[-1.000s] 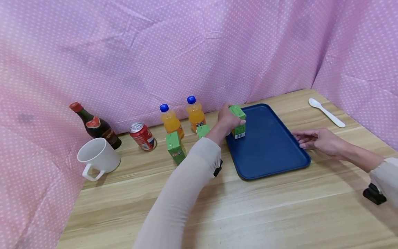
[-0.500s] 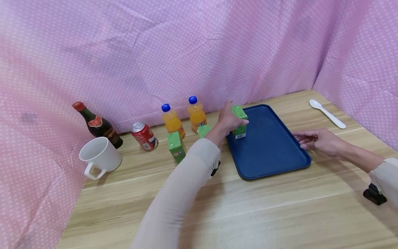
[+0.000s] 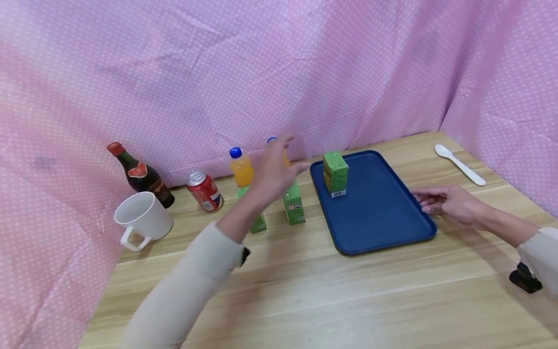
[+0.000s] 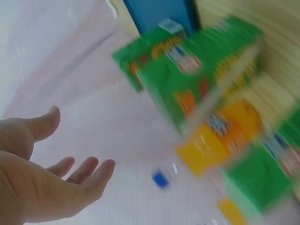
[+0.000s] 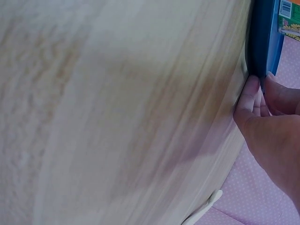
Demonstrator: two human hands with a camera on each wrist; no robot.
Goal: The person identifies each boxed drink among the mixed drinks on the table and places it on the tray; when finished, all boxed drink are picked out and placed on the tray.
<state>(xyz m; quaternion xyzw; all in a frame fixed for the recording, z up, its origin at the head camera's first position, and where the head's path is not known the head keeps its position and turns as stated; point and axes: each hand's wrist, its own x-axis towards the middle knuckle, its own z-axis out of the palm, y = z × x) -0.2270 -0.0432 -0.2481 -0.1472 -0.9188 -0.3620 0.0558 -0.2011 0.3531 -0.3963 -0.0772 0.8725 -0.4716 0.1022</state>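
The left hand is raised with spread fingers above two green cartons, holding nothing; the left wrist view shows the same hand apart from the blurred cartons. One green carton stands just right of it, another is partly hidden behind the wrist. A third green carton stands upright on the blue tray, at its left side. At the tray's right rim, the right hand pinches the edge between thumb and fingers, as the right wrist view shows with the hand on the tray.
Two orange drink bottles, one in plain sight and one mostly behind the left hand, stand at the back. Further left are a red can, a white mug and a dark bottle. A white spoon lies at the right.
The left hand has let go of the carton on the tray and moved left, over the other cartons. That carton stays at the tray's left side. The right hand keeps its place at the rim.
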